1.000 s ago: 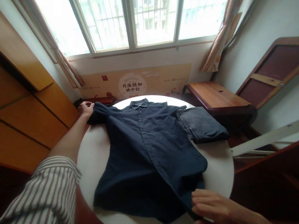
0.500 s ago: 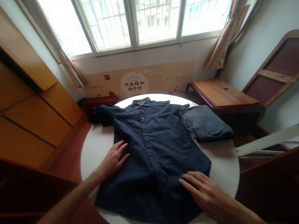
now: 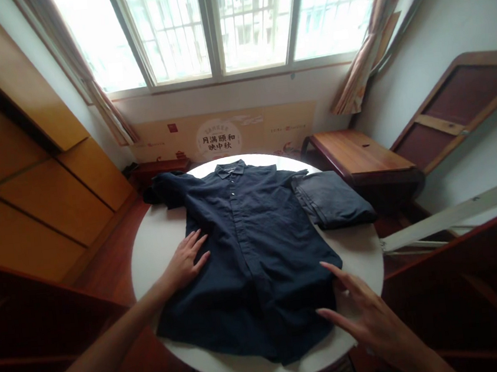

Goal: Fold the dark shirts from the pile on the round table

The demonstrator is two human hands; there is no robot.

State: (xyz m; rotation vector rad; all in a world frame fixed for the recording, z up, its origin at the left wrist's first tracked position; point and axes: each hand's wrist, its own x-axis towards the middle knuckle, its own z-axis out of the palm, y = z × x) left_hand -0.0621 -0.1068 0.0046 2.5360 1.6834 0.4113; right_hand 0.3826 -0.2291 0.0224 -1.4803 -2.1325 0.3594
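A dark navy button-up shirt (image 3: 255,250) with short sleeves lies front side up, collar toward the window, on a round white table (image 3: 153,249). My left hand (image 3: 188,258) rests flat on the shirt's left side, fingers spread. At the shirt's lower right edge is my right hand (image 3: 361,304), its thumb and index finger wide apart; the other fingers are partly hidden beneath the hand. Beside the shirt's right sleeve sits a folded dark grey garment (image 3: 332,198).
Dark fabric (image 3: 151,193) bunches by the left sleeve at the table's far left. A wooden side table (image 3: 360,150) stands beyond on the right. Yellow cabinets (image 3: 49,195) line the left wall. A pale slanted bar (image 3: 447,215) reaches the table's right edge.
My right hand has shifted right toward the shirt's side edge, and its thumb and index finger have spread. My left hand stays on the shirt. The view has turned slightly.
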